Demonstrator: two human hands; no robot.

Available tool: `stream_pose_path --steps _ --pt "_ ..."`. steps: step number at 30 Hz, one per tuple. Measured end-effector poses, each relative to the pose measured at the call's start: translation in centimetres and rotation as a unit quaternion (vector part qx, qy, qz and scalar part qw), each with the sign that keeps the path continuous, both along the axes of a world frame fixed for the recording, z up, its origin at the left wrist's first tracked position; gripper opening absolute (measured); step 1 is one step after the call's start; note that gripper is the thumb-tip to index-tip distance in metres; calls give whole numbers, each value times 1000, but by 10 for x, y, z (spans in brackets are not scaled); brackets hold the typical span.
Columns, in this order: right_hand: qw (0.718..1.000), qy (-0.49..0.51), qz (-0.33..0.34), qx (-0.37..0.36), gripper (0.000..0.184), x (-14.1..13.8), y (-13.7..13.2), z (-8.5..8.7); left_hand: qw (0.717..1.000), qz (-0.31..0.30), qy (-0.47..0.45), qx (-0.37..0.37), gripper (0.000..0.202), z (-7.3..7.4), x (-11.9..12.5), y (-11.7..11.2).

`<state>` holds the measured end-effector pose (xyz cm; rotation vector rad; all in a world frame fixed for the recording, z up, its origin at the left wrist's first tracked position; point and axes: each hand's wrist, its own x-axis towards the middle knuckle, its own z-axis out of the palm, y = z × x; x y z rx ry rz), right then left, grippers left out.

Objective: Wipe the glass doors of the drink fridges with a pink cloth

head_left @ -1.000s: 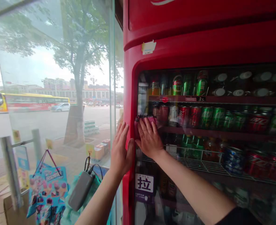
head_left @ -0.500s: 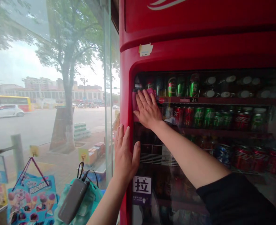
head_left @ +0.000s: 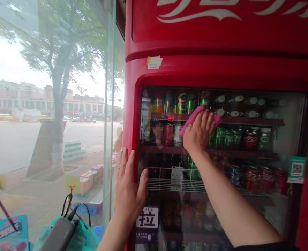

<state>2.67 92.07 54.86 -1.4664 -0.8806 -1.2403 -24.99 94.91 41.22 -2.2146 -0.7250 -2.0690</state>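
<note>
A pink cloth [head_left: 191, 119] lies against the glass door [head_left: 292, 122] of a red drinks fridge [head_left: 208, 68], over the upper shelves. My right hand [head_left: 198, 134] presses it there, fingers over the cloth, which sticks out on both sides. Lower down on the left, my left hand [head_left: 129, 183] rests with outstretched fingers and thumb apart at the fridge's red left edge, holding nothing. Behind the glass stand rows of cans [head_left: 228, 137] and bottles, some hidden by my right arm. A white and purple pull sign [head_left: 148, 223] sits low on the door.
Left of the fridge is a glass pane [head_left: 109, 115] with a street and a tree [head_left: 57, 80] beyond. A grey power bank [head_left: 58, 234] and a teal bag [head_left: 83, 233] hang at lower left, beside a blue snack packet [head_left: 9, 232]. A QR code sticker [head_left: 297, 169] is on the right.
My right hand has slid the pink cloth rightward across the glass from the door's upper left corner. My left hand stays at the fridge's edge. The view has turned right.
</note>
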Motion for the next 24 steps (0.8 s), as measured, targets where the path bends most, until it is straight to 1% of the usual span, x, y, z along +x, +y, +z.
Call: stream_pose_path --steps 1,2,4,6,8,11,13,19,22,24 --pt "999 -37 21 -25 74 -20 12 -3 1000 1 0 -1 76 1 0 -1" --pt "993 -90 48 -67 73 -41 24 -6 1000 3 1 -2 76 2 1 -2" --pt "963 -198 99 -155 73 -77 45 -11 1000 11 -3 -4 77 1 3 -3" --pt "941 -244 128 -195 77 -94 56 -16 1000 23 -13 -9 77 0 5 -3" --pt "926 -275 136 -220 80 -92 55 -18 999 36 -24 -25 77 -4 6 0" --pt "914 -306 121 -238 77 -61 37 -19 996 59 -36 -61 79 -11 8 6" --pt "917 -305 103 -236 77 -35 21 -18 993 72 -38 -85 83 -16 9 8" --pt "944 -256 24 -206 76 36 -24 -12 986 90 -31 -140 92 -28 14 7" --pt "967 -196 -18 -163 78 74 -48 -11 984 92 -33 -148 94 -33 13 7" --pt "984 -137 -41 -110 78 102 -61 -14 985 93 -34 -145 94 -36 9 8"
